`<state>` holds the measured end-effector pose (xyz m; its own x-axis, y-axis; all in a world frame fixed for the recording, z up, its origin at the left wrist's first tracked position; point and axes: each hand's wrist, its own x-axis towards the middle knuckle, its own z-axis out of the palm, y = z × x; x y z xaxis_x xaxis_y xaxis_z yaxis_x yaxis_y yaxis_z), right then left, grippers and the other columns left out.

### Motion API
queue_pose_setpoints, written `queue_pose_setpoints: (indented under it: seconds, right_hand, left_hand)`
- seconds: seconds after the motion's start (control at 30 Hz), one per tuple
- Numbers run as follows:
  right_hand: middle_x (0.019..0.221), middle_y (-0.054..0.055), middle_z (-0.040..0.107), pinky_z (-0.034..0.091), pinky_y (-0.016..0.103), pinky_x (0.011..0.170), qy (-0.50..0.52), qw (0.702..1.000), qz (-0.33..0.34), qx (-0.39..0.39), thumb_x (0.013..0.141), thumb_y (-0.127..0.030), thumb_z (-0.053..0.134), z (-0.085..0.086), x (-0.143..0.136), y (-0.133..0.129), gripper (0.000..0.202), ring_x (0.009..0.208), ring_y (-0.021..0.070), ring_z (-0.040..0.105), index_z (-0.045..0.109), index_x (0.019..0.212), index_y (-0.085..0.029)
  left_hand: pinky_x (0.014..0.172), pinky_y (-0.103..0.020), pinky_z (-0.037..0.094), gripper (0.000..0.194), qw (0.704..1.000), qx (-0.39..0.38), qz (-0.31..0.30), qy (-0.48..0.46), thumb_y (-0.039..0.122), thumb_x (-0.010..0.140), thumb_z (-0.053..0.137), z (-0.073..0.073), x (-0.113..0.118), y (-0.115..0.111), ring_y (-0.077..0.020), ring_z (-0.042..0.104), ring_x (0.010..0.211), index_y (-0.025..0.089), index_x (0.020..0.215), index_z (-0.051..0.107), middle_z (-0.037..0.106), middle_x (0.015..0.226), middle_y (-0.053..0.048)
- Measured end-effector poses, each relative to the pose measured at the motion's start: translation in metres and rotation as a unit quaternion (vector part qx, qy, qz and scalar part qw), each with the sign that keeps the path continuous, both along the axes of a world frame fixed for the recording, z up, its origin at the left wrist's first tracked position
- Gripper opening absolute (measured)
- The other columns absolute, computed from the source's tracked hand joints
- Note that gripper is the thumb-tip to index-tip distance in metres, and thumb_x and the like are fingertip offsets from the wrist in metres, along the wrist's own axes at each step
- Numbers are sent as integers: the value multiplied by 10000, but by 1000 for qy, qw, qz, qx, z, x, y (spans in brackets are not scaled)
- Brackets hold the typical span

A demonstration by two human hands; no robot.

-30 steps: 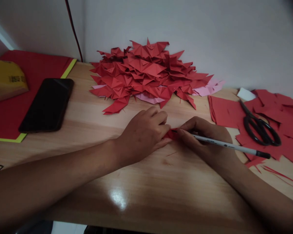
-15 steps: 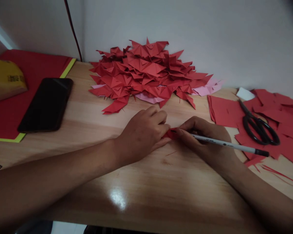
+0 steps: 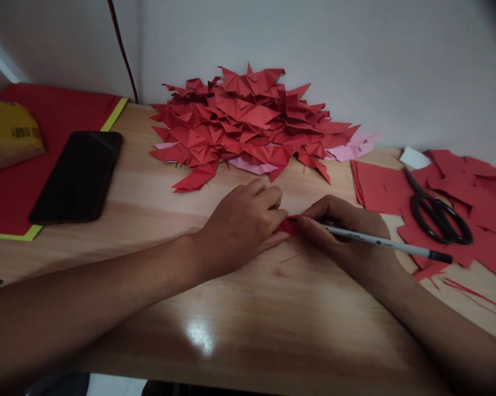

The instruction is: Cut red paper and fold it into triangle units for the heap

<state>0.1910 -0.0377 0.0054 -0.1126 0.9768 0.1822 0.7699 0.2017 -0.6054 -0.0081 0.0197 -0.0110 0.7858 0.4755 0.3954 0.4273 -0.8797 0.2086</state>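
Note:
Between my hands, low on the wooden table, is a small piece of folded red paper (image 3: 290, 224), mostly covered by fingers. My left hand (image 3: 246, 228) is closed on it, fingers curled and pinching its left part. A slim white pen (image 3: 372, 238) with a dark end lies in the grip of my right hand (image 3: 342, 225); its tip meets the red paper, and the marks it makes are too small to see. Behind both hands rises a heap of folded red paper figures (image 3: 248, 113), with a few pink ones (image 3: 351, 147) under its edges.
Black-handled scissors (image 3: 437, 214) rest on a pile of red paper sheets (image 3: 487, 220) at right, beside thin red strips (image 3: 474, 294). A black phone (image 3: 78, 177) lies at left, partly over a red sheet (image 3: 70, 107) with a yellow package (image 3: 11, 137). A wall (image 3: 396, 71) stands behind.
The pen's rear end has shifted very slightly left and down, its tip still at the red paper. My left hand stays in place.

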Motion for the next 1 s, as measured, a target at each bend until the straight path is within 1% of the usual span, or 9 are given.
queue_pose_setpoints:
  seconds: [0.53,0.77,1.0]
  right_hand:
    - [585,-22,604,335,221,425,2,1000,3,-10,879,-336,630,0,1,1,172,484,99,488,625,755,-217]
    - [550,-30,561,326,229,405,31,999,-36,-3,869,-279,620,3,0,1,181,444,105,451,552,708,-234]
    - [563,-22,584,324,234,409,19,1000,-20,-4,865,-282,626,5,-1,1,171,459,106,477,570,711,-231]
  left_hand:
    - [830,-353,461,242,1000,2,0,2,350,914,579,0,0,0,-210,511,935,140,915,700,596,945,-75]
    - [821,-358,460,254,1000,-8,-2,-3,357,919,568,1,0,1,-211,506,935,144,904,705,599,947,-78]
    - [816,-352,455,240,1000,-7,-2,-4,351,915,575,1,-1,0,-211,506,933,149,915,703,598,945,-79]
